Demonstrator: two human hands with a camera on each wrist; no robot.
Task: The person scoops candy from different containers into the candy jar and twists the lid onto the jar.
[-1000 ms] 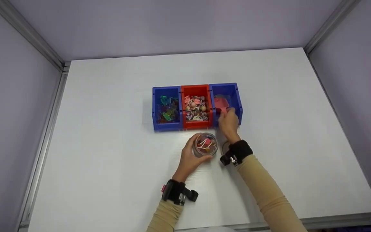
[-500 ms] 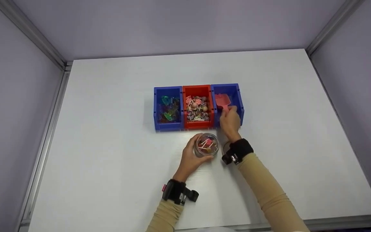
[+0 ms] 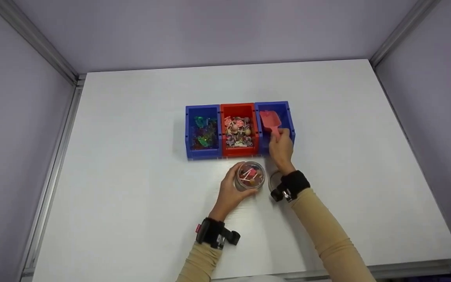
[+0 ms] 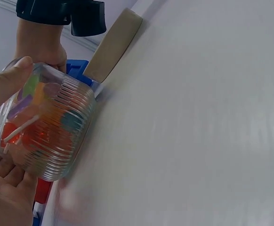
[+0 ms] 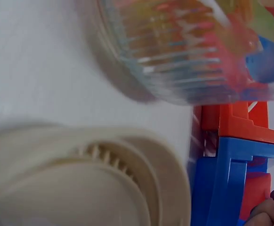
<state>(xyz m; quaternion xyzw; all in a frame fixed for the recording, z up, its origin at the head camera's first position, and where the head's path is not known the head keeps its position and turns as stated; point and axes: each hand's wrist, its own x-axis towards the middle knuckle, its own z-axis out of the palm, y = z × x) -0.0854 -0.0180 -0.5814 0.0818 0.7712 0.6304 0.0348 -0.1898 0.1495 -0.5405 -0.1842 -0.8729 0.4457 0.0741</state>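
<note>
My left hand [image 3: 229, 196] grips a clear ribbed jar [image 4: 64, 122] on the table, thumb and fingers on opposite sides. Lollipops with white sticks and colourful pieces fill part of the jar. My right hand [image 3: 281, 149] holds a pink scoop [image 3: 270, 120] by its handle at the right blue bin [image 3: 291, 131]. The scoop's bowl lies within the bin's outline and looks bare; what is beneath it is hidden. A beige screw lid [image 5: 170, 183] lies on the table beside the jar, partly under my right wrist in the head view.
Left of the scoop's bin stand a red bin [image 3: 239, 152] with small lollipops and another blue bin [image 3: 203, 154] with translucent coloured pieces. The three bins touch in a row on the white table [image 3: 131, 176]. Walls rise behind and at both sides.
The scoop has risen and shifted slightly toward the far end of the right bin, with my right hand moving along. My left hand and the jar have stayed in place.
</note>
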